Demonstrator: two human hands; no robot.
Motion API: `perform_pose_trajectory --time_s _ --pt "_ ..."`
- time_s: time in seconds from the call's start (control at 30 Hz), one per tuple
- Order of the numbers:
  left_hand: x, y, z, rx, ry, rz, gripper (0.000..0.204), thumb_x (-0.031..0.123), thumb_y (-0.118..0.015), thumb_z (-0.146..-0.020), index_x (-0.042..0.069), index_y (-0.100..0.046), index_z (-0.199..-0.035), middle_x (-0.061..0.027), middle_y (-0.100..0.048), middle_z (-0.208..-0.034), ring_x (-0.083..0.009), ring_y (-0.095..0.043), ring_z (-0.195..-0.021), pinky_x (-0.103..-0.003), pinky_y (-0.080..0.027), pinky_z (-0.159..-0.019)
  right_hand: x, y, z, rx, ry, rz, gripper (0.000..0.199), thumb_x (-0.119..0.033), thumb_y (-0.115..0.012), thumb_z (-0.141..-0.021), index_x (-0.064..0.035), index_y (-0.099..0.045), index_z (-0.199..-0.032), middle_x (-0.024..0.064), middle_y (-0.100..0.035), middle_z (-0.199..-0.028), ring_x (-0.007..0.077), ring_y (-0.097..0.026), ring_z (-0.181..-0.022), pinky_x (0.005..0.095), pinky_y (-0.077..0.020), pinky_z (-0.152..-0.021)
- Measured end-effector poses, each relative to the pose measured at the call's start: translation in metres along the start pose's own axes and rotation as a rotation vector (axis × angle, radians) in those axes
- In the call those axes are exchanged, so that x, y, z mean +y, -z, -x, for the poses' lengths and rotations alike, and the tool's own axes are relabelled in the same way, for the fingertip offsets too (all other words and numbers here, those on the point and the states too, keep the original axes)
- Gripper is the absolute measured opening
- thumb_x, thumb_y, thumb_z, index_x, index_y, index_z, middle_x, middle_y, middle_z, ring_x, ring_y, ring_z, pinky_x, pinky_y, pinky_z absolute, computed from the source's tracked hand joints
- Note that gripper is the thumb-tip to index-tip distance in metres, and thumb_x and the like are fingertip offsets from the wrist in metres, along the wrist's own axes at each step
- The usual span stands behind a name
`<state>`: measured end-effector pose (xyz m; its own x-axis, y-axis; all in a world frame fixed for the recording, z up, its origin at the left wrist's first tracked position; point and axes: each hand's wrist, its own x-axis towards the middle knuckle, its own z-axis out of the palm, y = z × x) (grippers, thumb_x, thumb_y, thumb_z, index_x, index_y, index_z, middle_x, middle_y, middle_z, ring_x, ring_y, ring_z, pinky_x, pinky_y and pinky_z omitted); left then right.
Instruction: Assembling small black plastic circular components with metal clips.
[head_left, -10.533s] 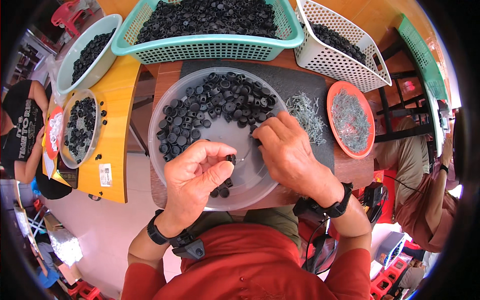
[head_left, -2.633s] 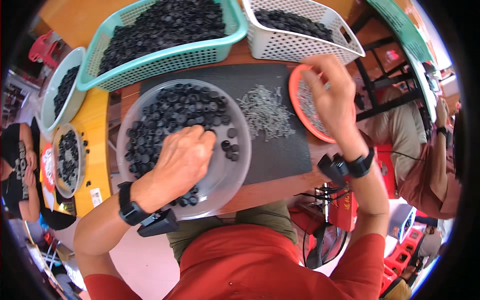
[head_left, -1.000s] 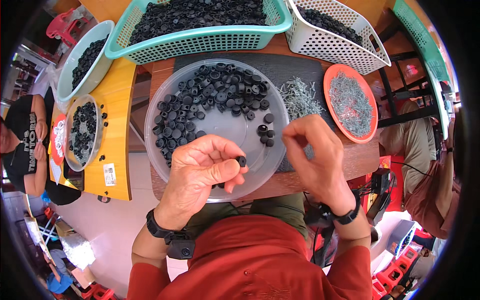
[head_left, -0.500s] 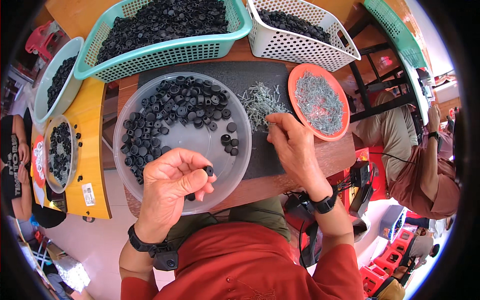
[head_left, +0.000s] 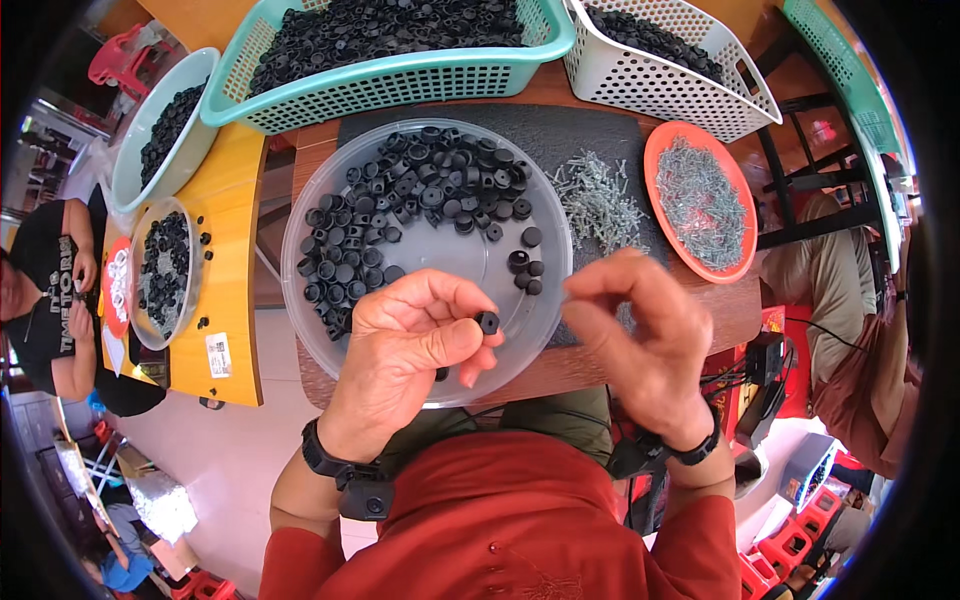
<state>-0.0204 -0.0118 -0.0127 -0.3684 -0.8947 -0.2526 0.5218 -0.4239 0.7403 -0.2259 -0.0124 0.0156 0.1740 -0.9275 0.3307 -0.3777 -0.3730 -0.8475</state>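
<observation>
My left hand (head_left: 410, 350) pinches a small round black plastic cap (head_left: 487, 322), with a hole in its face, between thumb and forefinger. It is above the near rim of a clear round tub (head_left: 435, 257) partly filled with similar black caps (head_left: 455, 185). My right hand (head_left: 645, 330), blurred by motion, is to the right of the held cap and apart from it. Its thumb and forefinger are drawn together; anything between them is too small to make out. Beyond this hand a pile of small silvery screws (head_left: 600, 200) lies on a black mat (head_left: 555, 125).
An orange plate (head_left: 655, 185) of screws stands right of the pile. A green basket (head_left: 400, 100) and a white basket (head_left: 660, 107), both with black parts, stand behind. On the left, a yellow table (head_left: 235, 290) bears another tub; a person (head_left: 60, 290) sits beside it.
My right hand has come away from the screw pile toward the left hand, fingers still drawn together. The left hand keeps its pinch on the black cap. The whole view has shifted.
</observation>
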Motion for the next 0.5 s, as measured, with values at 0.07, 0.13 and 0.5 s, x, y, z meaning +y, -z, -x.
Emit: perform_pose_trajectory --time_s 0.07,0.13,0.5 --pt "0.0 -0.001 0.0 0.001 -0.007 -0.01 0.019 0.006 -0.067 -0.081 -0.004 -0.059 -0.096 -0.0126 -0.065 -0.082 -0.0156 -0.062 -0.066 -0.024 -0.047 -0.055 -0.008 -0.007 -0.001 -0.071 0.006 -0.072 0.019 0.008 -0.064 -0.072 0.0005 -0.06 -0.089 0.009 -0.058 -0.076 0.0146 -0.057 -0.062 0.0257 -0.0453 -0.053" --pt "0.0 0.0 0.001 -0.001 -0.014 -0.017 0.019 0.006 -0.067 -0.082 -0.003 -0.059 -0.096 -0.0124 -0.065 -0.083 -0.0152 -0.062 -0.066 -0.024 -0.048 -0.055 -0.012 -0.012 -0.002 -0.106 0.003 -0.105 0.019 0.009 -0.063 -0.073 0.0006 -0.06 -0.09 0.009 -0.058 -0.076 0.0144 -0.058 -0.062 0.0257 -0.0459 -0.053" --pt "-0.001 0.005 0.007 0.02 -0.09 -0.166 0.02 0.006 -0.068 -0.082 -0.003 -0.061 -0.098 -0.0077 -0.065 -0.084 -0.0105 -0.061 -0.068 -0.021 -0.048 -0.058 -0.021 -0.022 -0.002 -0.231 -0.171 -0.2 0.021 0.007 -0.057 -0.078 0.0023 -0.055 -0.099 0.0078 -0.063 -0.071 0.0089 -0.059 -0.059 0.0227 -0.0461 -0.051"
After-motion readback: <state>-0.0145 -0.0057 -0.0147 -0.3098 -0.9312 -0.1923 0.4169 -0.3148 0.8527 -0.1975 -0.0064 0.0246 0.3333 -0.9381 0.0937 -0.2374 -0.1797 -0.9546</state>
